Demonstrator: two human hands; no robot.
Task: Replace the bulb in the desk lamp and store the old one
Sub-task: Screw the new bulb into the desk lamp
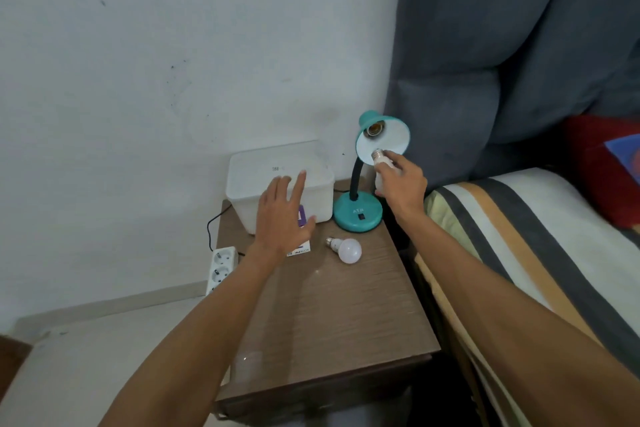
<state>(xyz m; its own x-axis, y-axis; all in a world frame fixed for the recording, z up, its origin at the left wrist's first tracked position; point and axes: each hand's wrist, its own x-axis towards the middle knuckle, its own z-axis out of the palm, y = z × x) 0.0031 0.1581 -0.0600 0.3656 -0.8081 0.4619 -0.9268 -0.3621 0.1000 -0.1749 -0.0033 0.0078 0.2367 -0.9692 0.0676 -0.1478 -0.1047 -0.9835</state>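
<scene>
A teal desk lamp (358, 213) stands at the back right of the wooden nightstand (332, 315). Its shade (389, 140) tilts toward me and the socket (374, 129) inside is bare. My right hand (403, 184) grips a white bulb (380, 160) just below the shade's rim, its metal screw base pointing up at the shade. A second white bulb (346, 249) lies on its side on the nightstand in front of the lamp base. My left hand (282, 215) hovers with straight fingers in front of the white plastic box (273, 172) and holds nothing.
A purple and white carton (302, 236) lies mostly hidden under my left hand. A white power strip (221, 267) sits by the wall at the left, with a black cord. A bed with a striped sheet (519, 239) borders the nightstand on the right.
</scene>
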